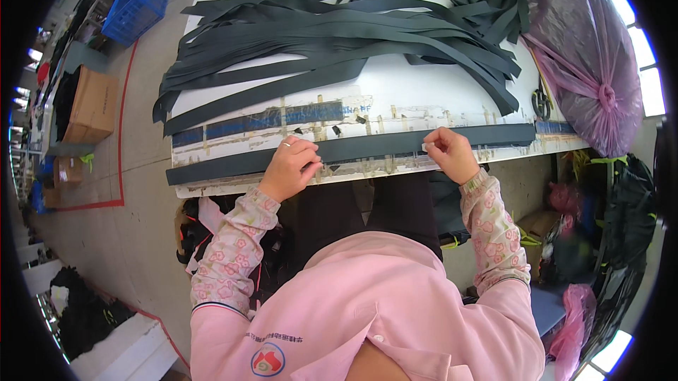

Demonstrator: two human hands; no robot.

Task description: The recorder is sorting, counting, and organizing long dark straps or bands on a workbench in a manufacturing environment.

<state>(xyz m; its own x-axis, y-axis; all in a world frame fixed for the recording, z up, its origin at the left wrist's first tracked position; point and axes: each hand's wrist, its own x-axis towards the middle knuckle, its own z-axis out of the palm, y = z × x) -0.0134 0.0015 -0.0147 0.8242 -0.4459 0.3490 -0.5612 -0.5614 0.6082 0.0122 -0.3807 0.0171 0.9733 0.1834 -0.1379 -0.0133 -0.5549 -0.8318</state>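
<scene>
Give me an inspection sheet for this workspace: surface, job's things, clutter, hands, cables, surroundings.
Surface: white table, front edge covered in worn tape and a blue strip.
Job's things: one dark strap laid flat along the front edge; a pile of straps behind it.
Clutter: small dark offcuts on the tape; scissors near the right end.
Hands: left hand and right hand both pinch the strap's near edge; ring on the left.
Cables: nothing seen.
Surroundings: pink bag on the table's right; blue crate and cardboard box on the floor to the left; dark bags at right.
</scene>
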